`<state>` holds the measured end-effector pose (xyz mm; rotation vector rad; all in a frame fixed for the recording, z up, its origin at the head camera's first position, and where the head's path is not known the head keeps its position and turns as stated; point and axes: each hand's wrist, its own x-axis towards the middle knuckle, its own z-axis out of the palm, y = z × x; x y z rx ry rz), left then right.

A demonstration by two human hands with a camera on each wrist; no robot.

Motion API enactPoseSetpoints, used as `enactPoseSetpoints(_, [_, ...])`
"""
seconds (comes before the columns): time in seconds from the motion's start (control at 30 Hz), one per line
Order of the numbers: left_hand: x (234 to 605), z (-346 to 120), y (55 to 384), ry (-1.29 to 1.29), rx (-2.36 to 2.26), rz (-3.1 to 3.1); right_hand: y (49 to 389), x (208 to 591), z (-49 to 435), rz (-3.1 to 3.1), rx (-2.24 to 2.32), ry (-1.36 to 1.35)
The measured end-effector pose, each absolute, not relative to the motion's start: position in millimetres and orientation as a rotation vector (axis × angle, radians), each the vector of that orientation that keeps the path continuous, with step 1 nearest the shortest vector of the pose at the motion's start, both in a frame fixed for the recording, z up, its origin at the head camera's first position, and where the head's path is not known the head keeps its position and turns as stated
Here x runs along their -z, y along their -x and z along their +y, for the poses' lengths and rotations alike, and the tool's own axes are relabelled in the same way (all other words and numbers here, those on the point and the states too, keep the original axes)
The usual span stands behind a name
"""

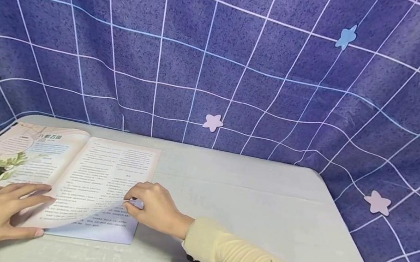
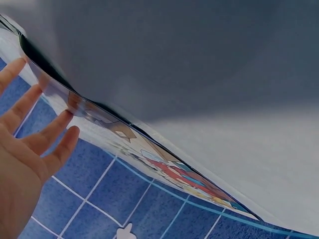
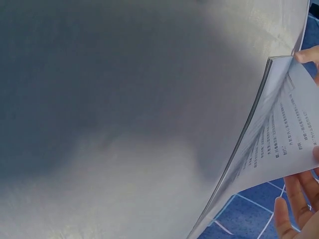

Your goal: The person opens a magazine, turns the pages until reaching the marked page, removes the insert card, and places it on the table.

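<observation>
While the magazine (image 1: 63, 171) lies open on the left of the table (image 1: 262, 215), its right-hand page (image 1: 94, 190) is partly lifted, not yet turned over. The right hand (image 1: 156, 208) seems to pinch that page's outer edge, the contact being small to see; the left hand (image 1: 5, 214), fingers loosely spread and grasping nothing, lies over the magazine's lower left half.

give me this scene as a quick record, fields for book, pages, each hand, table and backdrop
book: open
left page: text and drawn figures
right page: text, lower part raised
left hand: rests on the book, fingers spread
right hand: pinches the right page's edge
table: pale, under the book
backdrop: blue-purple, gridlines, stars
</observation>
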<state>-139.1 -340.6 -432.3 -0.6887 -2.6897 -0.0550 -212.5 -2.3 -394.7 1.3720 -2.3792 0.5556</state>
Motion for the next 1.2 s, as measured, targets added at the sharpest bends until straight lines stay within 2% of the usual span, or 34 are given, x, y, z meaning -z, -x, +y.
enactPoseSetpoints(1.2, [428.8, -341.6, 136.7, 0.655, 0.136, -2.680, 210.9, 388.4, 6.9, -2.393, -0.771, -1.292])
